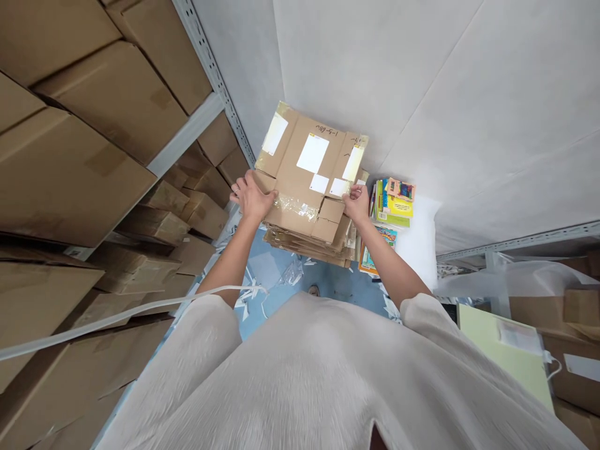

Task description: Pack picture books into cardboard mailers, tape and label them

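A flattened cardboard box (pixel 293 172) with white labels, handwriting and clear tape lies in front of me, its far edge toward the wall. My left hand (pixel 253 195) grips its left edge, thumb on top and fingers around the side. At the right edge, my right hand (pixel 357 203) pinches the cardboard near a label. Under the sheet is a stack of flattened cardboard (pixel 309 250), mostly covered by it. To the right of my right hand stands a pile of books (pixel 396 209) with colourful covers.
Shelves of cardboard boxes (pixel 94 169) rise on the left, with a metal post (pixel 218 75). A white cable (pixel 140 306) crosses at left. Paper scraps (pixel 244 306) litter the blue floor (pixel 269 306). A white bag-like bundle (pixel 424 244) stands by the books; a pale green surface (pixel 497 350) is at right.
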The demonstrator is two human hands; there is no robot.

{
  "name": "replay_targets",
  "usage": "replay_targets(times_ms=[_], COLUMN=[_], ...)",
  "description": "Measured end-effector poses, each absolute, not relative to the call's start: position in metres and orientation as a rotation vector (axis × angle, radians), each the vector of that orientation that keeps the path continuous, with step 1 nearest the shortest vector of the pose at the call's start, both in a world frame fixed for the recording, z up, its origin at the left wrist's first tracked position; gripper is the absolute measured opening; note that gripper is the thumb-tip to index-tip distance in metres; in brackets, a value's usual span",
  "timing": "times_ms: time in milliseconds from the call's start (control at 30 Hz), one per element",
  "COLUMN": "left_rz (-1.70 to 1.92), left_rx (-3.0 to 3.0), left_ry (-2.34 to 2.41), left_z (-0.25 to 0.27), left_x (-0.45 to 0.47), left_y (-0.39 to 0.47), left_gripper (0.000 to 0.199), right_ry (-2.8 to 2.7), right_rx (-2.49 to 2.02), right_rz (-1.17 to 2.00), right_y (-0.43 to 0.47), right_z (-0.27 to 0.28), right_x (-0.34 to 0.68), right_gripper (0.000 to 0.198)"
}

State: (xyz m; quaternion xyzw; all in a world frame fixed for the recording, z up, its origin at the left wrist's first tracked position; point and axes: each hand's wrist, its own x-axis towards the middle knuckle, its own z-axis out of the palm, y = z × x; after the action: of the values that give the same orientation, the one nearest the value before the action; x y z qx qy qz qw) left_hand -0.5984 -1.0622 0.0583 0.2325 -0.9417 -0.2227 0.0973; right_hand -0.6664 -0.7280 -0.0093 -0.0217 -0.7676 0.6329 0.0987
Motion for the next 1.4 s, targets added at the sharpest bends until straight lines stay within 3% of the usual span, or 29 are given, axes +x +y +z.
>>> replay_targets(times_ms=[433, 633, 1000, 1400], left_rz=[-0.732, -0.775, -0.854, -0.940], left_rx=[0.392, 0.143, -0.466, -1.140], left_ry=[-2.744, -2.750, -2.840, -2.815], left_z=[0.094, 0.095, 0.116, 0.095], left_x=[-0.617, -0.641, -0.653, -0.503], left_y=[-1.015, -0.959, -0.749, -0.499], left_gripper=[0.104, 0.090, 0.090, 0.070], right_ry=[-2.101, -2.014, -1.808, -1.593], right_rx=[-0.043, -0.239, -0.665, -1.288], right_rz=[1.861, 1.748, 1.497, 1.269], right_y=[-0.667, -0.604, -0.450, -0.331], right_z=[0.023, 0.028, 0.036, 0.000], right_x=[-0.654, -0.616, -0.474, -0.218], right_gripper=[0.048, 0.045, 0.050, 0.045])
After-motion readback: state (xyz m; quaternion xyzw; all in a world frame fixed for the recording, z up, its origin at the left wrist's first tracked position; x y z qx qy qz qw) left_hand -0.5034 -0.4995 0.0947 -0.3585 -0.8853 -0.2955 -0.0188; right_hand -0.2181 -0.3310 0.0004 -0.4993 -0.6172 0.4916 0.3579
